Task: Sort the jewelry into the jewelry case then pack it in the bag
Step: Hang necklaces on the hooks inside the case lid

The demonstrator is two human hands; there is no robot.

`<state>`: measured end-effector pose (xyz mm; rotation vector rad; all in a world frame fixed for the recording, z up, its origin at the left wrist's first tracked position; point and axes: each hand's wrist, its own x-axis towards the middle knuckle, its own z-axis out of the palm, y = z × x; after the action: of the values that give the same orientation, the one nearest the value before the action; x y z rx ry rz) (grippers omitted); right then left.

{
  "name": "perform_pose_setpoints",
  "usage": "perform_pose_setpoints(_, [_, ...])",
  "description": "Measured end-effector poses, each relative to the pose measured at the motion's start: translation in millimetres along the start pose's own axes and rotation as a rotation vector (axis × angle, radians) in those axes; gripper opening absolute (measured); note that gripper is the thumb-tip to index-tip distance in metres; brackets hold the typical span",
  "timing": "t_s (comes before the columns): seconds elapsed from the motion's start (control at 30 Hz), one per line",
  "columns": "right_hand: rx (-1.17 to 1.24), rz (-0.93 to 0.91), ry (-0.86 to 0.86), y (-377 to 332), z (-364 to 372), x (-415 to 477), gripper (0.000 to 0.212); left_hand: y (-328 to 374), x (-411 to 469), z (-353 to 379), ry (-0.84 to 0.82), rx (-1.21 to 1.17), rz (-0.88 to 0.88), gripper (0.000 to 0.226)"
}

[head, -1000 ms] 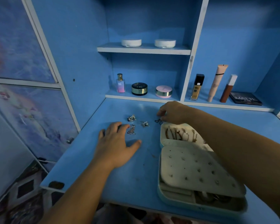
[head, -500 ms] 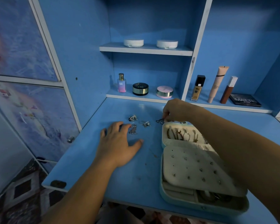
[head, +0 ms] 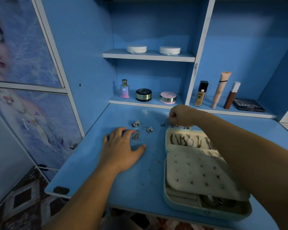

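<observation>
An open pale-green jewelry case (head: 206, 211) lies at the right of the blue desk (head: 133, 180). Its cream earring panel (head: 199, 175) is studded with small earrings, and chains hang in the far lid section (head: 186, 140). My right hand (head: 181, 116) hovers just past the case's far edge, fingers curled, pinching a thin dark chain (head: 165, 123) that dangles to the desk. My left hand (head: 121, 150) rests flat on the desk. Near its fingertips lie a silver chain (head: 136, 135) and two silver rings (head: 136, 124) (head: 149, 129). No bag is in view.
Shelves behind the desk hold a perfume bottle (head: 125, 88), two round compacts (head: 143, 94), cosmetic tubes (head: 220, 89) and a dark palette (head: 248, 105). Two white compacts (head: 136, 49) sit on the upper shelf. A cupboard door with a knob (head: 73, 145) stands left.
My right hand has lifted from the desk, raising the dark chain with it. My left hand has stayed flat in place.
</observation>
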<state>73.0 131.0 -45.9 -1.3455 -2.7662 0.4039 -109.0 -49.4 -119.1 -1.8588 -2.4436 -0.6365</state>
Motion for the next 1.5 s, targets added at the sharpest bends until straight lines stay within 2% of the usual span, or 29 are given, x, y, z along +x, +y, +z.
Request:
perform_pose_setpoints(0.1, [0.387,0.007,0.103,5,-7,-11,0.005,-1,1,0,0.013,-0.026,-0.004,0.067])
perform_pose_setpoints(0.2, [0.624,-0.019,0.163,9,-19,-27,0.012,0,4,-3,0.019,-0.043,-0.010,0.066])
perform_pose_setpoints(0.47, [0.653,-0.121,0.318,23,-41,-95,0.018,2,7,-4,-0.004,-0.084,-0.058,0.081])
perform_pose_setpoints(0.6, [0.715,-0.113,0.367,37,-22,-109,0.023,24,17,-12,0.112,-0.306,-0.201,0.071])
perform_pose_setpoints(0.7, [0.785,-0.110,0.413,46,-12,-117,0.021,65,30,-18,0.182,-0.360,-0.039,0.055])
perform_pose_setpoints(0.8, [0.757,-0.132,0.440,51,-10,-121,0.024,109,45,-16,-0.010,-0.498,0.194,0.037])
perform_pose_setpoints(0.9, [0.727,-0.170,0.469,56,-10,-122,0.026,139,58,-7,-0.218,-0.550,0.326,0.032])
perform_pose_setpoints(1.03, [0.721,-0.213,0.490,63,-13,-122,0.028,151,67,7,-0.267,-0.626,0.428,0.018])
perform_pose_setpoints(1.17, [0.681,-0.255,0.533,62,-10,-119,0.030,148,67,19,-0.142,-0.626,0.451,0.004])
perform_pose_setpoints(1.3, [0.516,-0.216,0.532,63,-8,-119,0.026,136,73,18,0.088,-0.423,0.483,0.016])
perform_pose_setpoints(1.5, [0.386,-0.123,0.434,70,-5,-119,0.025,127,72,15,0.271,-0.281,0.453,0.024])
